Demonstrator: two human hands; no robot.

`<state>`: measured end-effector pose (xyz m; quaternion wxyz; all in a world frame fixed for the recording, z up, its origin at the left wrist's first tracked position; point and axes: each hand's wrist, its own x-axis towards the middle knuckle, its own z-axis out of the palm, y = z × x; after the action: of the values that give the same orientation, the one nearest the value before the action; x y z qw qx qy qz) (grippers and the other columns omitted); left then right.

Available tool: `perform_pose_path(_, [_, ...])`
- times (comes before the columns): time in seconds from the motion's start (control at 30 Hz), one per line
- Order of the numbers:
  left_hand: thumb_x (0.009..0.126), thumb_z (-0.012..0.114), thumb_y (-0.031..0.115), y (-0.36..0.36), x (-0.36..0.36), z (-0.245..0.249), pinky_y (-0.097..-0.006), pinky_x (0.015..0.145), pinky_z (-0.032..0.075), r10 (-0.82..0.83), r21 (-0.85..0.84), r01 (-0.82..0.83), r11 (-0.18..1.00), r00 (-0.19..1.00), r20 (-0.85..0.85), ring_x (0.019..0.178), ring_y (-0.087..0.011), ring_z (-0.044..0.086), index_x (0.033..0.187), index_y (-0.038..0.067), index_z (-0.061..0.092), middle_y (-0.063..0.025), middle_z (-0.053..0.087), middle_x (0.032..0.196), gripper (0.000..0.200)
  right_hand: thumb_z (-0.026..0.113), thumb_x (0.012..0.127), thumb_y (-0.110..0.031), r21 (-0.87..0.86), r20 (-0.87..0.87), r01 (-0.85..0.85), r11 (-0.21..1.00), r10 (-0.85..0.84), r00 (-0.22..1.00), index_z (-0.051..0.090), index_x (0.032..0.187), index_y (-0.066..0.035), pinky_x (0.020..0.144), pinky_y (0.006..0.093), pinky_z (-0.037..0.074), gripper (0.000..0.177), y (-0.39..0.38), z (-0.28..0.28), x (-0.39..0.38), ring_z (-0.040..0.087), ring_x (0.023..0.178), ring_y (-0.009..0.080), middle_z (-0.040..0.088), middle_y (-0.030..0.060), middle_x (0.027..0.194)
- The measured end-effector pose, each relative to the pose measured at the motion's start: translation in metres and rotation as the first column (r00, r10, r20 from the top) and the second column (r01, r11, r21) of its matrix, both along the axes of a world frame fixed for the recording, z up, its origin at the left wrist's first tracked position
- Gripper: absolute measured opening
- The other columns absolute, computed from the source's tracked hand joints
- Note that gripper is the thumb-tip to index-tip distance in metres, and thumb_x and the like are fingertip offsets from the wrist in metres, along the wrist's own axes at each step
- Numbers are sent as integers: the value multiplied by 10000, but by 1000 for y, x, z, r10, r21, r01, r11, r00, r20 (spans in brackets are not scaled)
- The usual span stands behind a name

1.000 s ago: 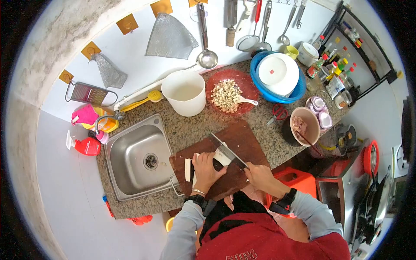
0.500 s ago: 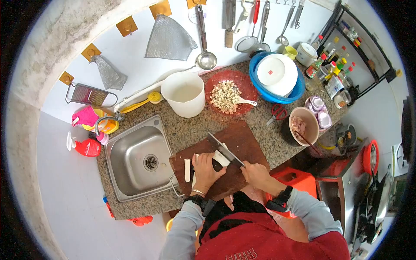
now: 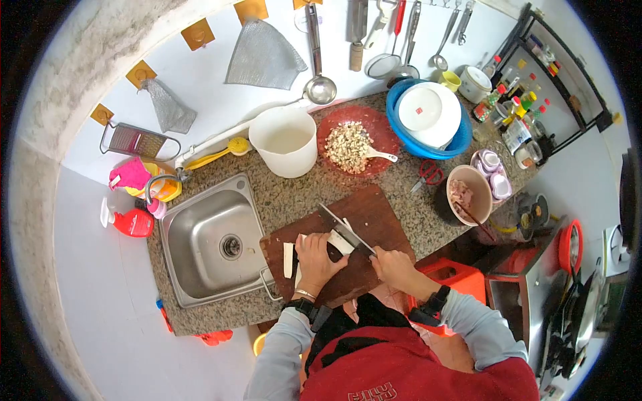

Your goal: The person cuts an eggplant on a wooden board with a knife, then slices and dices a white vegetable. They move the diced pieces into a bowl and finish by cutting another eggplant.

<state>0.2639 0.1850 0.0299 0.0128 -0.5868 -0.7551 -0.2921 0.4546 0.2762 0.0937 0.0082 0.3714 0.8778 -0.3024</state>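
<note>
My right hand (image 3: pixel 394 269) is wrapped round the handle of a knife (image 3: pixel 348 229), whose blade lies across the brown cutting board (image 3: pixel 368 204). Against the blade's near side is a white vegetable piece (image 3: pixel 340 242), dark along one edge. My left hand (image 3: pixel 317 259) presses its fingers down on that piece, thumb toward the blade. To the left of this hand lies a long white strip (image 3: pixel 288 260) on the board, and another is partly hidden beside the wrist. A thin white sliver shows beyond the blade.
A steel sink (image 3: pixel 214 287) adjoins the board's left side. Behind stand a white bucket (image 3: pixel 283 142), a red bowl (image 3: pixel 328 164) of diced food with a spoon, and a blue basin (image 3: pixel 428 152) with plates. Scissors (image 3: pixel 428 174) and a bowl of meat (image 3: pixel 469 195) are at the right.
The view has shifted slightly. Both hands, the knife and the white piece keep nearly the same positions on the board.
</note>
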Motion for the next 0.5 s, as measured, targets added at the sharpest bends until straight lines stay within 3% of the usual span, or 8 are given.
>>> perform_pose_path(0.2, [593, 809, 411, -1, 0, 2, -535, 1032, 291, -2, -9, 2, 1000, 1000, -8, 1053, -296, 506, 1109, 64, 551, -113, 559, 1033, 673, 466, 947, -255, -30, 51, 25, 999, -23, 998, 511, 969, -25, 597, 568, 480, 236, -3, 19, 8, 627, 652, 444, 627, 230, 665])
perform_pose_path(0.3, [593, 808, 410, 0, -1, 0, -537, 1031, 290, -10, -3, 10, 1000, 1000, -21, 1056, -297, 505, 1109, 64, 551, -118, 559, 1033, 673, 464, 948, -252, -31, 73, -44, 999, 46, 996, 508, 963, -23, 583, 561, 485, 234, -2, 13, 13, 627, 640, 441, 626, 226, 656])
perform_pose_path(0.5, [601, 794, 419, 1, 0, 2, -538, 1023, 288, -5, -7, 5, 1000, 1000, -11, 1049, -275, 506, 1103, 49, 554, -98, 554, 1042, 669, 471, 941, -240, 17, 85, -20, 1000, 18, 996, 511, 971, -17, 562, 539, 497, 228, -12, 3, -1, 631, 620, 429, 630, 218, 653])
